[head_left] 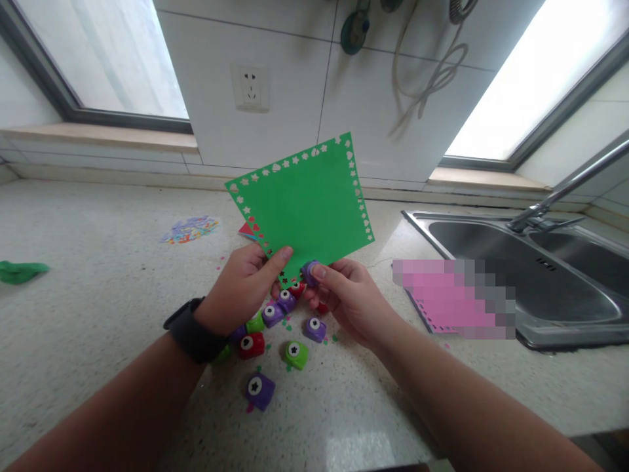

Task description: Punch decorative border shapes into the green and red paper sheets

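Observation:
A green paper sheet with small shapes cut along its edges is held up, tilted, over the counter. My left hand pinches its lower left part, thumb on top. In my right hand is a purple craft punch, set at the sheet's lower edge with the thumb on it. Below the hands lie several punches, among them a red one, a green one and a purple one. Another purple punch sits beneath my right hand.
Pink paper lies right of the hands, beside a steel sink with a faucet. Colourful paper bits are heaped at the back left of the counter. A green item rests at the far left.

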Demonstrator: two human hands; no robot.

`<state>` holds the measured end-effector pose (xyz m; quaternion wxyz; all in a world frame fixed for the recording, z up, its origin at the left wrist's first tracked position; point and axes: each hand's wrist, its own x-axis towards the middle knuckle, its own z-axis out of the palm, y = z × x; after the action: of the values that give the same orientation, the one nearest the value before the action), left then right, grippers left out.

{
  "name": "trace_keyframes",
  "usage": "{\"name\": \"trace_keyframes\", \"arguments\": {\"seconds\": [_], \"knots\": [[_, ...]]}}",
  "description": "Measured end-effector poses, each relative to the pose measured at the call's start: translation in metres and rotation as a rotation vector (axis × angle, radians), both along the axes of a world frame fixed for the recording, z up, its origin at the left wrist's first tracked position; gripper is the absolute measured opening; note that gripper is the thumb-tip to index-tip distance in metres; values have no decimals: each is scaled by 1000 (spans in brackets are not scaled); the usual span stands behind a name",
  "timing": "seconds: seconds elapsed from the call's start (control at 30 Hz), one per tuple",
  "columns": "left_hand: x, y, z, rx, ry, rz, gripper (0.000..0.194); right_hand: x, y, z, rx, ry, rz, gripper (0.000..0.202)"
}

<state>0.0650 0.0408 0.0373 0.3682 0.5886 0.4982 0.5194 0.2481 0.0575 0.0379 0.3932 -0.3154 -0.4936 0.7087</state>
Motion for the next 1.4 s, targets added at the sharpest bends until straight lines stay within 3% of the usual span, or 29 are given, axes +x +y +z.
{"name": "trace_keyframes", "arguments": {"seconds": [0.97, 1.4], "knots": [[0, -2, 5, -23, 53, -12, 42, 3, 1, 2, 17, -2, -16, 35], [-2, -1, 1, -27, 45, -8, 42, 1, 0, 3, 3, -39, -7, 36]]}}
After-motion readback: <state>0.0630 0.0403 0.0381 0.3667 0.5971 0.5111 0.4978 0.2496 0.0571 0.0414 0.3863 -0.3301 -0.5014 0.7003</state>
